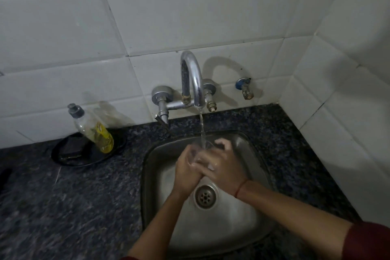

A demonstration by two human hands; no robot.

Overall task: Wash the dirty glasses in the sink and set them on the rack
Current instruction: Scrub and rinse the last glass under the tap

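Note:
A clear glass (203, 147) is held between both hands over the steel sink (253, 154), its mouth up under the running stream from the chrome tap (191, 74). My left hand (186, 170) wraps the glass from the left. From the right, my right hand (221, 162) covers it, fingers curled over the far rim. Most of the glass is hidden by the fingers. No rack and no other glasses are in view.
On the dark granite counter left of the sink, a black dish (69, 159) holds a dark scrub pad (70, 148) and a leaning bottle of yellow dish soap (95, 131). The drain (205, 196) lies below the hands. White tiled walls close in behind and on the right.

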